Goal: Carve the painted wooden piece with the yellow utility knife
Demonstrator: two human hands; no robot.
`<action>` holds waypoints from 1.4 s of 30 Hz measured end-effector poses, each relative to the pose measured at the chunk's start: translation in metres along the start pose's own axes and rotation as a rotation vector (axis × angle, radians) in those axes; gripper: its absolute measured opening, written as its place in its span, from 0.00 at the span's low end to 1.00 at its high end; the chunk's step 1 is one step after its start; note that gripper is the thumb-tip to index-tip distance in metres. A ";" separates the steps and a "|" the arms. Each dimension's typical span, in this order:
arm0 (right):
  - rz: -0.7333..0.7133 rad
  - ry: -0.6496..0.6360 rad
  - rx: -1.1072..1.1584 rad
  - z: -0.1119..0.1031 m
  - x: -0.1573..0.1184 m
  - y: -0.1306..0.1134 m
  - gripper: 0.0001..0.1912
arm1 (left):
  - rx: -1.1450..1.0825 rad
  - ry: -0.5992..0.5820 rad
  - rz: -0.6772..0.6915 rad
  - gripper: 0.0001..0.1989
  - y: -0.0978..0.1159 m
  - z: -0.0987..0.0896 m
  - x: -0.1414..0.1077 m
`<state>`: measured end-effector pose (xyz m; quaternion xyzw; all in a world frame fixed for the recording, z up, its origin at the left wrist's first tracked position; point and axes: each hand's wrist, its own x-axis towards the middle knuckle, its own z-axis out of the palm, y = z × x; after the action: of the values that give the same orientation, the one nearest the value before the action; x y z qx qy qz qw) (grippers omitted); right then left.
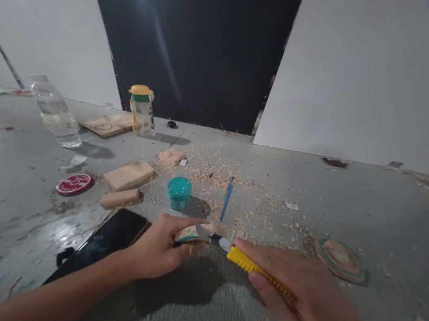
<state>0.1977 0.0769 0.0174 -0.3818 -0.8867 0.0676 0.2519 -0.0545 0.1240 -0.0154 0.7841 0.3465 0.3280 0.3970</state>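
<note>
My left hand [161, 247] grips a small piece of wood [188, 234] with green markings, fingers and thumb closed round its left end. In my right hand [299, 295] is a yellow utility knife [250, 265], its blade lying against the wood's upper face. Part of the wood is hidden behind the blade and my fingers. Just beyond my hands stand a teal lidded tub [179, 193] and a thin blue stick [227, 200] lying on the floor. Wood shavings [215, 177] are scattered around them.
A black phone [108, 244] lies beside my left forearm. Wooden blocks [128, 174], a red disc [74, 183], a clear water bottle [56, 112] and a yellow-lidded bottle [140, 110] stand or lie to the left. A round wooden piece [340, 259] is at right. Panels [376, 78] rise behind.
</note>
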 end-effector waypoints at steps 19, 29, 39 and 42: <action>-0.094 0.152 -0.438 0.011 0.000 0.020 0.20 | 0.075 0.083 0.009 0.10 0.005 0.001 0.003; -0.005 0.169 -0.523 0.015 0.005 0.030 0.21 | 0.120 0.153 -0.072 0.15 0.005 0.002 0.003; 0.349 0.134 -0.227 0.006 -0.002 0.066 0.21 | 0.142 0.152 -0.072 0.14 0.006 0.003 -0.001; 0.263 0.102 -0.045 0.005 -0.001 0.038 0.20 | 0.159 0.153 -0.069 0.14 0.005 0.002 -0.001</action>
<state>0.2199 0.1034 0.0008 -0.5034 -0.8162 0.0605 0.2769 -0.0516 0.1202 -0.0123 0.7733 0.4273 0.3448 0.3171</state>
